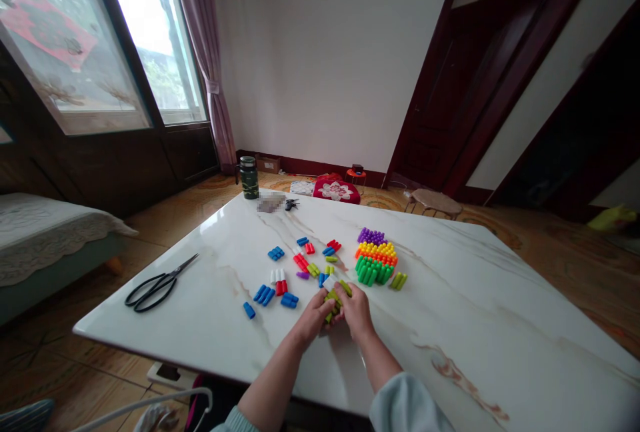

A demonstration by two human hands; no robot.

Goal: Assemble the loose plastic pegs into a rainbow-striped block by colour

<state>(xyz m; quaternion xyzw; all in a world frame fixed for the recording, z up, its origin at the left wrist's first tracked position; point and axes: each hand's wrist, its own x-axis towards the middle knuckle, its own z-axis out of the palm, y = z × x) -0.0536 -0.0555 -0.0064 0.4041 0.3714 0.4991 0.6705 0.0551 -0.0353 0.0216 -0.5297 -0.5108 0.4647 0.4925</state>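
Observation:
Close to the table's near edge, my left hand (pixel 316 314) and my right hand (pixel 357 307) are closed together around several yellow-green plastic peg pieces (pixel 331 297). The fingers partly hide them. A white piece (pixel 330 281) shows just beyond the fingertips; I cannot tell whether it is held. Blue pieces (pixel 323 279) lie just past my left hand. Right of my hands is a small yellow-green group (pixel 399 281), and behind it stand sorted rows of green (pixel 374 272), orange (pixel 376 257), yellow (pixel 377 249) and purple pieces (pixel 372 237).
Loose blue (pixel 264 295), red (pixel 301 262) and white pieces (pixel 277 277) lie left of my hands. Black-handled scissors (pixel 161 283) rest on the marble-patterned table (pixel 450 305) at left. A camouflage bottle (pixel 249 179) and keys (pixel 291 205) are at the far edge. A stool (pixel 436 201) stands beyond.

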